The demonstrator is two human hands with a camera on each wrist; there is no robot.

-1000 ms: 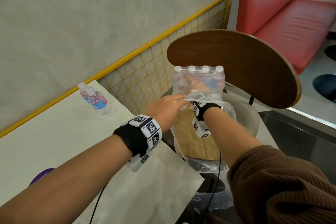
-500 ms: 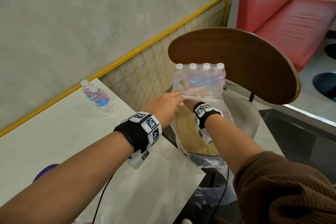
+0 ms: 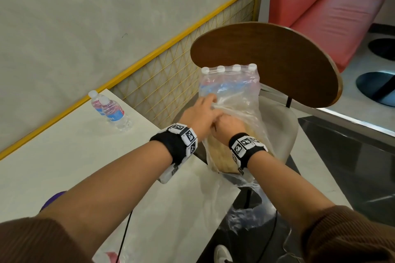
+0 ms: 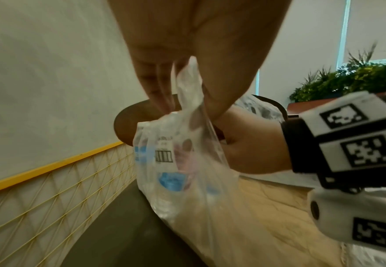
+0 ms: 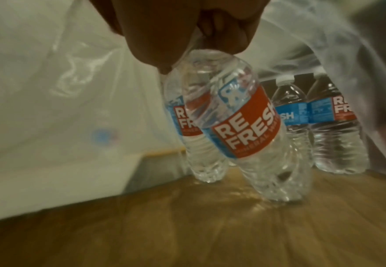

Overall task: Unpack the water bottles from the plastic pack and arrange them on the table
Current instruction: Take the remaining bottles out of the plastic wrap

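The clear plastic pack (image 3: 230, 87) stands on a chair seat with a row of white-capped bottles at its far end. My left hand (image 3: 203, 113) pinches the loose plastic film (image 4: 187, 86) at the pack's open near side and holds it up. Inside the opening, my right hand (image 3: 228, 126) grips the neck of a water bottle (image 5: 240, 117) with a red and blue label. The bottle hangs tilted over the cardboard tray (image 5: 187, 225). Other bottles (image 5: 333, 126) stand behind it. Two bottles (image 3: 115, 113) stand on the white table (image 3: 64, 156) near the wall.
The chair's brown wooden back (image 3: 267, 60) rises right behind the pack. A yellow mesh rail (image 3: 171, 83) runs along the wall. A red bench (image 3: 331, 17) is at the far right. Loose plastic (image 3: 245, 215) hangs below the seat. A purple object (image 3: 53, 198) lies at the table's near edge.
My right hand has drawn back from deep in the pack toward its open near side. The left hand keeps hold of the film.
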